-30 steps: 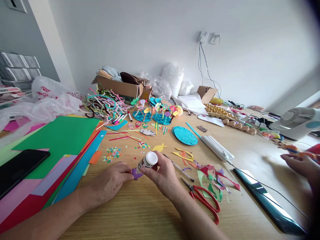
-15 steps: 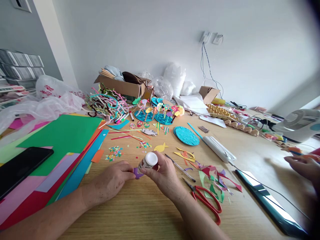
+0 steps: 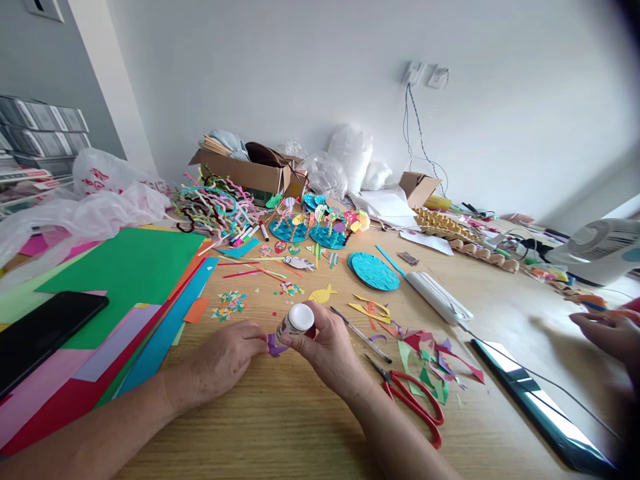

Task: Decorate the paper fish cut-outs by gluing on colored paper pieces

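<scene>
Your right hand point(image 3: 330, 350) has its thumb and fingers clamped around a white cylindrical tube with a printed label point(image 3: 296, 323), its round white end tilted up toward you. The tube's lower end is hidden, so whether it touches the small purple piece of paper point(image 3: 276, 344) cannot be told. That paper lies low over the light-brown wooden table point(image 3: 240, 440), between your hands and partly behind the tube. Your left hand point(image 3: 227, 353) has its thumb and forefinger together, closed on the paper's left edge.

Just beyond the tube you have a yellow paper fish point(image 3: 321, 294), with a pile of small multicoloured paper bits point(image 3: 230, 305) to its left. To the right of your right hand lie a slim clear pen with a dark tip point(image 3: 359, 333), red-handled metal scissors point(image 3: 417, 407) and tangled coloured paper scraps point(image 3: 443, 360). At the far right, another person's hand point(image 3: 607, 333) is near the table's edge of view.
</scene>
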Motion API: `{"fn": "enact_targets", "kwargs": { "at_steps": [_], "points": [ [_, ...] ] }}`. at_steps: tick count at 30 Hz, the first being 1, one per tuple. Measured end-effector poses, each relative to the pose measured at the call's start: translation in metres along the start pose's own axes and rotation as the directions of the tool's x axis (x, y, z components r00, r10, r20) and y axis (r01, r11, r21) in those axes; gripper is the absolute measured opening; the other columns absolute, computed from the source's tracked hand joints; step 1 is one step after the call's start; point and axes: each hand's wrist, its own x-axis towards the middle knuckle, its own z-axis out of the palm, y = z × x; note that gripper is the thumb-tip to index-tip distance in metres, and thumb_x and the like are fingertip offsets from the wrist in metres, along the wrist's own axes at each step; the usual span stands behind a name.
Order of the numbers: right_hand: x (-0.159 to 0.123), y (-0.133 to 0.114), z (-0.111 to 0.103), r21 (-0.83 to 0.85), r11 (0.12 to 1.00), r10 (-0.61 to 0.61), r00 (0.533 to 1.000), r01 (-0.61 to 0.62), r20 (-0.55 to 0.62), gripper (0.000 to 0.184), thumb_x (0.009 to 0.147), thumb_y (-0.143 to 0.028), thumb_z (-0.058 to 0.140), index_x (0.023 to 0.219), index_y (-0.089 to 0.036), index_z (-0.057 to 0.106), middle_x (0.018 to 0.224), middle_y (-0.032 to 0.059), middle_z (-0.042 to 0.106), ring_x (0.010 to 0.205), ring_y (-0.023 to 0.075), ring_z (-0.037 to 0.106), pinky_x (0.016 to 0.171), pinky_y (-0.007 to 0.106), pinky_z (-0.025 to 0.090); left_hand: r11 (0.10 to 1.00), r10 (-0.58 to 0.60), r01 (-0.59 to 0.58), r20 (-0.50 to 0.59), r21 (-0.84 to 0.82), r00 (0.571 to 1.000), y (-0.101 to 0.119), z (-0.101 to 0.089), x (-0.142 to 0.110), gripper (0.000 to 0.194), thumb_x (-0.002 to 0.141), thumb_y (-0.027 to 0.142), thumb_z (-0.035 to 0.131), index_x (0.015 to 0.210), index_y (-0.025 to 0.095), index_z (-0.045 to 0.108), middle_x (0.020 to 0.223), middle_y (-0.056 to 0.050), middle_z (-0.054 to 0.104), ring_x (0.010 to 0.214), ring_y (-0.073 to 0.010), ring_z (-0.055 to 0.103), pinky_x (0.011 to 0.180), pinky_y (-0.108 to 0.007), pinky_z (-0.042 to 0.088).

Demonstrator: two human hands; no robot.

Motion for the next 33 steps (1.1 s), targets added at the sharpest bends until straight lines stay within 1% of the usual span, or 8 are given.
{"fn": "enact_targets", "kwargs": {
  "at_steps": [7, 14, 20, 24, 27, 33],
  "points": [
    [-0.0001, -0.0003, 0.0, 0.002, 1.0, -0.006, 1.0, 0.006, 0.005, 0.026, 0.076, -0.041, 0.065, 0.07, -0.018, 0.054, 0.066, -0.0011, 0.058, 0.06, 0.0117, 0.049, 0.054, 0.021, 0.035, 1.0, -0.001, 0.001, -0.007, -0.002, 1.0, -0.0006, 0.0004, 0.0002, 0.049, 0.076, -0.004, 0.031, 0.1, 0.021, 0.065, 0.095, -0.003, 0.066, 0.089, -0.018, 0.059, 0.08, -0.032, 0.049],
    [-0.0004, 0.0008, 0.0001, 0.019, 1.0, -0.005, 1.0, 0.005, 0.006, 0.025, 0.075, -0.039, 0.066, 0.071, -0.018, 0.055, 0.066, -0.0006, 0.058, 0.06, 0.0124, 0.049, 0.055, 0.023, 0.035, 1.0, -0.007, 0.007, 0.011, -0.002, 1.0, -0.0017, 0.0005, 0.0007, 0.049, 0.077, -0.003, 0.03, 0.1, 0.02, 0.065, 0.096, -0.004, 0.065, 0.09, -0.0179, 0.058, 0.081, -0.032, 0.049],
    [0.0002, 0.0041, -0.0004, -0.015, 1.0, 0.012, 1.0, -0.012, -0.011, 0.024, 0.075, -0.04, 0.066, 0.075, -0.018, 0.057, 0.069, 0.0003, 0.059, 0.063, 0.0131, 0.05, 0.057, 0.023, 0.036, 1.0, 0.009, -0.009, -0.009, 0.024, 1.0, -0.002, 0.0008, -0.0007, 0.051, 0.072, -0.006, 0.03, 0.098, 0.019, 0.065, 0.094, -0.004, 0.066, 0.088, -0.018, 0.059, 0.078, -0.032, 0.049],
    [0.0011, 0.0046, 0.0003, -0.038, 0.999, 0.021, 1.0, -0.021, -0.013, 0.027, 0.074, -0.043, 0.066, 0.075, -0.017, 0.057, 0.068, 0.0002, 0.058, 0.061, 0.0124, 0.048, 0.054, 0.022, 0.035, 1.0, 0.012, -0.011, -0.015, 0.012, 1.0, -0.0011, -0.0002, -0.0007, 0.052, 0.072, -0.005, 0.03, 0.101, 0.021, 0.065, 0.096, -0.004, 0.066, 0.089, -0.0183, 0.059, 0.079, -0.033, 0.05],
    [0.0008, 0.0031, -0.0007, -0.052, 0.999, 0.01, 1.0, -0.01, -0.003, 0.029, 0.075, -0.045, 0.064, 0.072, -0.017, 0.055, 0.065, -0.0005, 0.055, 0.058, 0.0117, 0.045, 0.052, 0.022, 0.032, 1.0, 0.003, -0.003, -0.002, 0.01, 1.0, -0.0007, -0.001, -0.0002, 0.05, 0.075, -0.004, 0.031, 0.102, 0.022, 0.065, 0.096, -0.004, 0.066, 0.089, -0.0182, 0.06, 0.08, -0.033, 0.05],
    [0.0001, 0.0027, -0.0072, -0.112, 0.994, 0.016, 0.999, -0.02, -0.042, 0.025, 0.074, -0.039, 0.066, 0.07, -0.018, 0.054, 0.061, -0.0026, 0.052, 0.056, 0.0109, 0.043, 0.051, 0.022, 0.03, 1.0, 0.014, -0.013, -0.033, 0.021, 0.999, -0.0021, 0.0, -0.0001, 0.048, 0.074, -0.003, 0.033, 0.099, 0.022, 0.065, 0.094, -0.003, 0.067, 0.087, -0.0171, 0.06, 0.077, -0.03, 0.05]
  ]
}}
